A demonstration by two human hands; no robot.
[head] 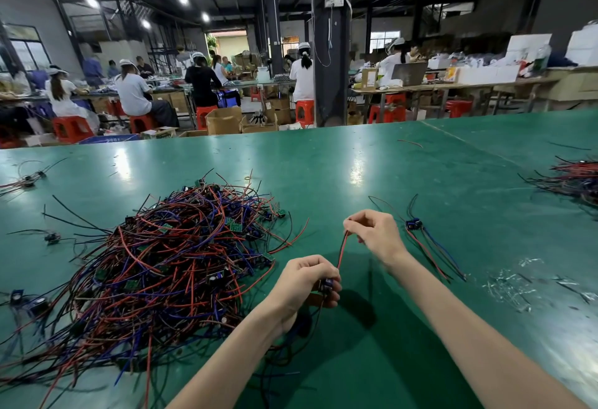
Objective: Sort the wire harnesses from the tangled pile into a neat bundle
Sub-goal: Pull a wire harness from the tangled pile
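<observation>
Head view. The left hand point(307, 282) is clenched around the small blue module of one harness point(327, 287), held just above the green table point(404, 166). From those fingers a red wire point(342, 251) rises up and slightly right to the right hand point(372, 234). That hand's thumb and forefinger pinch the wire's upper end, and its other fingers are loosely curled. Dark wires of the same harness hang below the left fingers toward the near edge.

Left of the left fingers, close beside the forearm, lies the tangled pile point(168, 263) of red, blue and black wires with little green boards among them. Right of the right fingers, near but apart from them, a single loose harness point(414, 224) lies flat, its wires trailing toward the near right. Farther right again is a scrap of crumpled clear plastic point(517, 285). Well beyond the right fingers, at the table's right edge, sits a second heap of wires point(572, 178). Far left of the left fingers, stray harnesses point(29, 178) lie apart from the pile.

Past both hands, beyond the table's far edge, open cardboard boxes point(223, 120) stand on the floor; what they hold cannot be told. People sit on red stools point(71, 128) at other benches.
</observation>
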